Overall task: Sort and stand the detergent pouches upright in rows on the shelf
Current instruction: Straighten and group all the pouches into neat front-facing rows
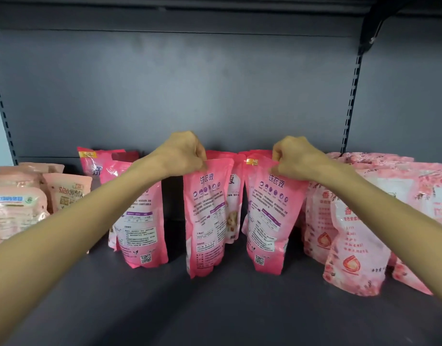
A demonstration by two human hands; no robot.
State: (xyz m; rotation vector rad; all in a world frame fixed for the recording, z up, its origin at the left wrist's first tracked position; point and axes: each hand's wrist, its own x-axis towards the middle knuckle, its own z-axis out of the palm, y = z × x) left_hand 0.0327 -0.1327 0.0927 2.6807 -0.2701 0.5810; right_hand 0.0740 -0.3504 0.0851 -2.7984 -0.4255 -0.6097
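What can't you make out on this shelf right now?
Head view only.
1. Fine print on the left pouch and right pouch: too small, blurred.
2. Back pouches: mostly hidden behind those two.
3. Fingertips of the left hand and right hand: curled out of sight at the pouch tops.
4. Pale pouches: cut off by the left edge.
5. Floral pouches: partly covered by the right forearm, cut by the right edge.

2 hands [187,156]; at least 6 bright-pink pouches [207,216], 4 pale [15,213], 5 floral [349,245].
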